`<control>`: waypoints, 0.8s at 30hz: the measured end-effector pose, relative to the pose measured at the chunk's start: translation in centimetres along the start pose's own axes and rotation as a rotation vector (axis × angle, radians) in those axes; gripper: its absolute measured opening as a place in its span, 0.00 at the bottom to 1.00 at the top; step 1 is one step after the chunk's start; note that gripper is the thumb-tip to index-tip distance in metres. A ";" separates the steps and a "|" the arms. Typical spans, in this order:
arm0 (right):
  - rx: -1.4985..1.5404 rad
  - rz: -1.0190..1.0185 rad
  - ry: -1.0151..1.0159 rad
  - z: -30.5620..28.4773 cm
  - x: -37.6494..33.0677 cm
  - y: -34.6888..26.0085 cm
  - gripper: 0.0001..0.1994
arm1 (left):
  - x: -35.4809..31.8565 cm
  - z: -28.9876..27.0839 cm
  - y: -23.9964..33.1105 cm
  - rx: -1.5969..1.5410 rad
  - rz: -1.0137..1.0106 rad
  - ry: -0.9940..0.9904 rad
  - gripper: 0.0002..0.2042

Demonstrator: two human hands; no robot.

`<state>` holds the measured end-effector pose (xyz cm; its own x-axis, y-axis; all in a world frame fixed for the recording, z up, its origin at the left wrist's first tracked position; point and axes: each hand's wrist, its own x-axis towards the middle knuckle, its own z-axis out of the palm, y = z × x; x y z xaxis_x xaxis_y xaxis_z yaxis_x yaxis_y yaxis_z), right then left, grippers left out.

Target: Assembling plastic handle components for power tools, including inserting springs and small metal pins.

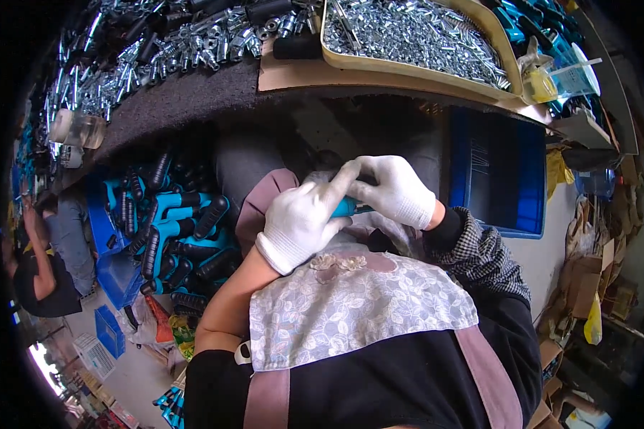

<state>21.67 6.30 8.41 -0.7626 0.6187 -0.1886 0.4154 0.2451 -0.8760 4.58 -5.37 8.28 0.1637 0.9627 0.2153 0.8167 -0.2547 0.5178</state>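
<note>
White-gloved hands at a teal tool handle, held over your lap.
Your left hand [300, 222] and right hand [397, 189] pinch the teal handle [345, 207] between their fingers; finished handles [172, 236] fill the bin left of them, loose screws [408, 32] remain above.

The single view comes from a head-worn fisheye camera looking steeply down, close over the person's lap. The workbench [215, 89] curves across the far side, a blue crate [497, 171] stands to the right, and the floor shows at the near left. Straight edges bend near the rim.
</note>
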 end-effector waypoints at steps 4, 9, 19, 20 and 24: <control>-0.100 -0.059 -0.012 -0.3 -0.7 -0.2 0.11 | -0.6 0.0 0.1 -0.006 -0.007 0.000 0.42; -0.180 -0.231 -0.034 -0.7 -0.6 0.4 0.09 | -0.8 -0.1 0.1 -0.025 -0.026 0.001 0.42; -0.486 -0.439 -0.152 -1.0 -0.8 0.6 0.22 | -0.6 -0.3 0.0 -0.109 -0.121 0.026 0.40; -0.488 -0.442 -0.151 -1.1 -0.8 0.6 0.22 | -0.6 -0.3 0.2 -0.182 -0.206 0.008 0.39; -0.572 -0.742 0.007 -1.8 0.0 0.7 0.22 | -0.3 -0.9 0.7 -0.280 -0.289 0.053 0.37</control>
<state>22.84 7.83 8.62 -0.9281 0.1611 0.3356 0.0058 0.9077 -0.4197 4.59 -5.91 9.31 -0.0850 0.9942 0.0661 0.6416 0.0039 0.7671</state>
